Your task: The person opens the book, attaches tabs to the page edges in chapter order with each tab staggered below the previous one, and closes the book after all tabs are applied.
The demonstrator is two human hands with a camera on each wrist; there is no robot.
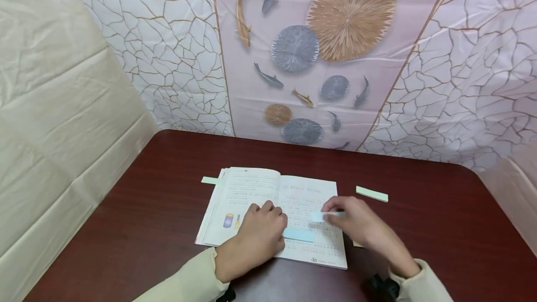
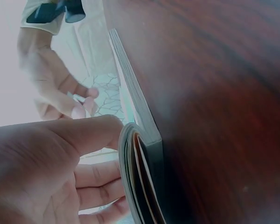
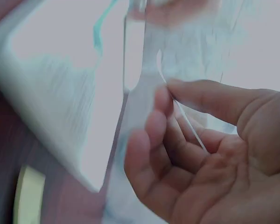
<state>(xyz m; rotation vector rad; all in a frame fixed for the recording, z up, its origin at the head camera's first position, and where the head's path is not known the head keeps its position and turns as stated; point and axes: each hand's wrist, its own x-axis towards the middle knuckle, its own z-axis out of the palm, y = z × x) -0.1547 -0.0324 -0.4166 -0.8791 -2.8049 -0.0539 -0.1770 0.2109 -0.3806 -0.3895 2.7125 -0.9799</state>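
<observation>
An open book (image 1: 251,184) with printed pages lies on the table. My left hand (image 1: 262,227) rests on it near the centre fold, thumb and fingers against the pages in the left wrist view. Over the right page, my right hand (image 1: 362,223) pinches a light blue sticky note strip (image 1: 317,217) between thumb and index finger. Seen edge-on in the right wrist view, the thin strip (image 3: 191,125) runs back toward the palm. A blue sticky note pad (image 1: 299,235) lies on the right page, its left end beside my left hand.
A pale green sticky note pad (image 1: 372,194) lies right of the book on the dark red table (image 1: 126,227). A green tab (image 1: 209,180) sticks out from the book's left edge. A yellowish pad (image 3: 29,196) lies by the right edge, mostly hidden by my right hand in the head view.
</observation>
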